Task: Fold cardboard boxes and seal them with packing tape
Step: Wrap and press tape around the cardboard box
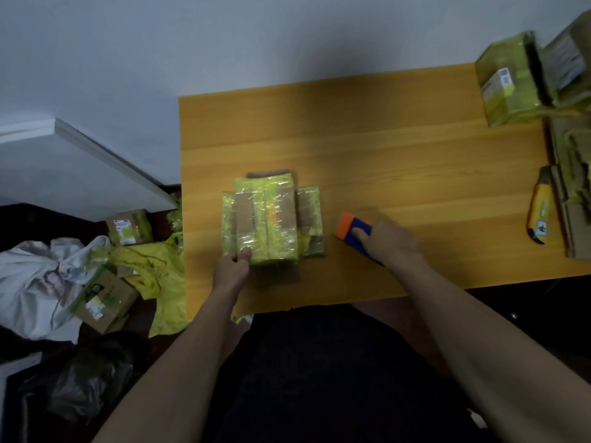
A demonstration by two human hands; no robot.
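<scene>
Surface: we see a wooden table (pixel 383 148) against a pale wall.
Box: taped cardboard box (pixel 267 219), centre-left.
Left hand (pixel 233 266): we pinch its near corner.
Right hand (pixel 388 239): curled around orange-blue tape dispenser (pixel 353 230), just right.

box (pixel 268 219) mid table (pixel 399 148), tape dispenser (pixel 355 233) just R, knife (pixel 540 209) far R

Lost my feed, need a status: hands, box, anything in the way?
Left hand grips taped box at near corner. Right hand on orange-blue tool beside it. Box flat on table, nothing in the way.
</scene>
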